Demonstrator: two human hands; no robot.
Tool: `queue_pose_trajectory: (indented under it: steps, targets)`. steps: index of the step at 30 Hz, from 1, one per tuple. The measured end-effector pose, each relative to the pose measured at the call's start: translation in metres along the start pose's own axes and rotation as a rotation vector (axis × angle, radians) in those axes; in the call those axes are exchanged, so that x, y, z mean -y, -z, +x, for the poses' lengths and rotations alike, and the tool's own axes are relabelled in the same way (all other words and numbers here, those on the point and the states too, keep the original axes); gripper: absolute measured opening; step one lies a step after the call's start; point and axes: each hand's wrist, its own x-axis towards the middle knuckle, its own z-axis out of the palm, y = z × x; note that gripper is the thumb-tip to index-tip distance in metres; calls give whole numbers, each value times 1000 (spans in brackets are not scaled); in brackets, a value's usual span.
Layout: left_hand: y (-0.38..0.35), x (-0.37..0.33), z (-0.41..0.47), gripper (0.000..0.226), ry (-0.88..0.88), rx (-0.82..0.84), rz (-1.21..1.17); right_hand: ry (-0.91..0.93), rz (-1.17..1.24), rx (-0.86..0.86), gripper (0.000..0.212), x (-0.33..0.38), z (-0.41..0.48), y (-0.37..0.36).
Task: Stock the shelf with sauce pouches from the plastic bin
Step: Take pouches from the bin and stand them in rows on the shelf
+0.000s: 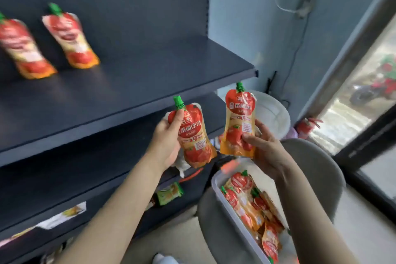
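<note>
**Left pouch**: red and orange body with a green spout cap on top, held upright at a slight tilt. The left hand grips it from the side, with the thumb across the upper front and the fingers curled behind. Large white characters on the front read "番茄沙司". The thumb partly covers the logo above them, and the small print is too blurred to read.

**Right pouch**: same design and same large characters, upright, just beside the left pouch. The right hand pinches its lower half, thumb on the front and fingers behind.

Both pouches are held in front of the dark shelf, below the edge of its top board. Two shelved pouches stand upright on that board at far left; they are blurred and their labels are unreadable.

The plastic bin is clear-walled and sits below the right hand on a grey chair. It contains more binned pouches lying flat. A green packet lies on a lower board.
</note>
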Motion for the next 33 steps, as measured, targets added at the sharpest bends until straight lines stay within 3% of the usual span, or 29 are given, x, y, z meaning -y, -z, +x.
queue_pose_trajectory:
  steps: [3, 8, 14, 18, 28, 33]
  targets:
    - [45, -41, -27, 26, -95, -41, -33, -3, -93, 123, 64, -3, 14, -59]
    - [146, -102, -71, 35, -217, -167, -52, -5, -215, 250, 46, -20, 29, -177]
    - [282, -166, -122, 15, -320, -366, -74, -27, -216, 387, 53, -79, 27, -331]
    - [364, -196, -146, 17, -417, -400, 59, 18, -267, 434, 51, -121, 30, -412]
    - [501, -252, -122, 24, -501, -606, 151, 177, -443, 497, 53, -185, 96, -539]
    - [543, -268, -85, 18, -527, -647, 128, 245, -542, 534, 43, -206, 143, -577]
